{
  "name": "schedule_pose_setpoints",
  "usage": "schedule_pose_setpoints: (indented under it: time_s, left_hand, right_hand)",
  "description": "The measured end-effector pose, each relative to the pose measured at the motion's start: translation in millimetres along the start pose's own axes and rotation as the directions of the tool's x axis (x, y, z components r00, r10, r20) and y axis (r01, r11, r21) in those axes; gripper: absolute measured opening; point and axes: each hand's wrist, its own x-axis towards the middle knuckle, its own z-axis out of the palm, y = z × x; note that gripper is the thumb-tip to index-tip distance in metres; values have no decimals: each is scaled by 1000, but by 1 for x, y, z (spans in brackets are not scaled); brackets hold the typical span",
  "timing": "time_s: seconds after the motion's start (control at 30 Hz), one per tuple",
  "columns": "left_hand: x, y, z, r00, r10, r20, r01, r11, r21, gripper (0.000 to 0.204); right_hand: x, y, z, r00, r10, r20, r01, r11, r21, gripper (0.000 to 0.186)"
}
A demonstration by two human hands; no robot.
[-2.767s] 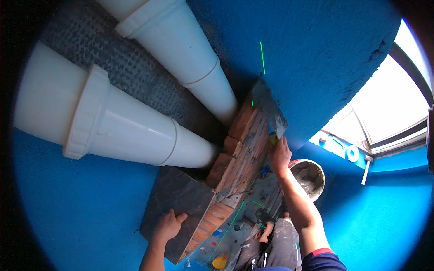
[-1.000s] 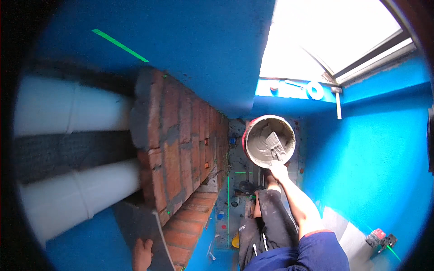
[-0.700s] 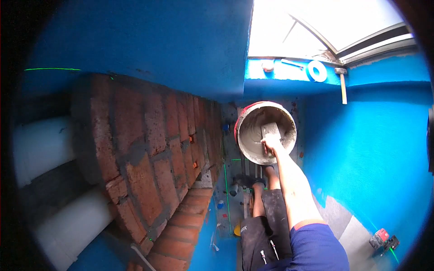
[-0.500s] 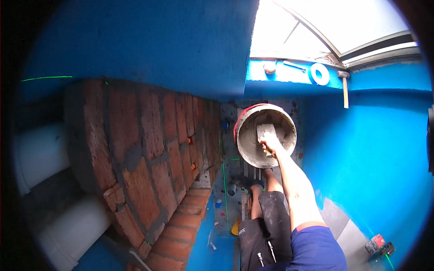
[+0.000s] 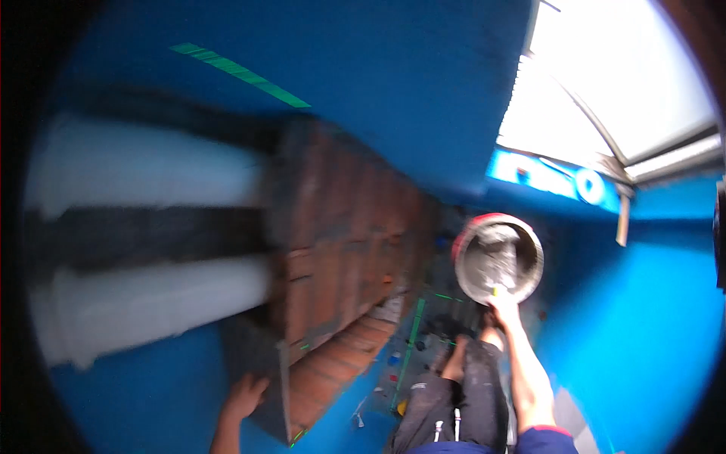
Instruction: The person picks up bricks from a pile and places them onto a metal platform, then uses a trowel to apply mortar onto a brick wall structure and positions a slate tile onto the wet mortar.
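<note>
My right hand (image 5: 502,304) is closed round the yellowish handle of a trowel (image 5: 496,290). Grey wet mortar (image 5: 499,253) covers its blade, which lies over the mouth of a round bucket (image 5: 538,266) with a red outer side. The blade's edges are blurred. At the lower left, my left hand (image 5: 243,396) is empty, with its fingers apart, beside a grey panel (image 5: 261,378) at the end of the brickwork. Whether the fingertips touch the panel I cannot tell. A red brick wall (image 5: 340,234) with mortar joints stands to the right of that panel.
Two thick white pipes (image 5: 151,170) run behind the brickwork at the left. A hammer (image 5: 623,216) and a roll of white tape (image 5: 590,185) are at the window ledge. Green laser lines (image 5: 414,340) cross the floor. Blue walls (image 5: 628,325) close in the space.
My left hand has come into view at the lower left. My right hand has drawn the trowel back toward me, and mortar now shows on its blade. The view has swung left.
</note>
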Motion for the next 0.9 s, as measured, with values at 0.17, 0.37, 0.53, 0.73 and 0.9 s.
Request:
schedule_pose_setpoints:
  time_s: [0.17, 0.37, 0.53, 0.73, 0.9]
  left_hand:
    - [1, -31, 19, 979, 144, -145, -125, 983, 135, 44]
    - [-68, 7, -9, 795, 310, -521, -394, 918, -54, 29]
    - [-157, 27, -115, -287, 376, -881, -478, 741, 472, 37]
    - [-201, 73, -221, -677, 445, -586, -130, 712, 690, 58]
    - [-164, 103, -255, -695, 595, -405, 12, 572, 820, 55]
  right_hand:
    - [-110, -88, -7, 973, 115, 201, -204, 838, 507, 11]
    - [-172, -172, 21, 955, 27, 296, -212, 760, 614, 11]
    - [-169, -255, 55, 926, -93, 365, -152, 794, 588, 24]
    - [-138, -324, 102, 880, -455, 134, 428, 884, 186, 24]
    - [-108, -300, 148, 833, -554, 14, 554, 831, -52, 29]
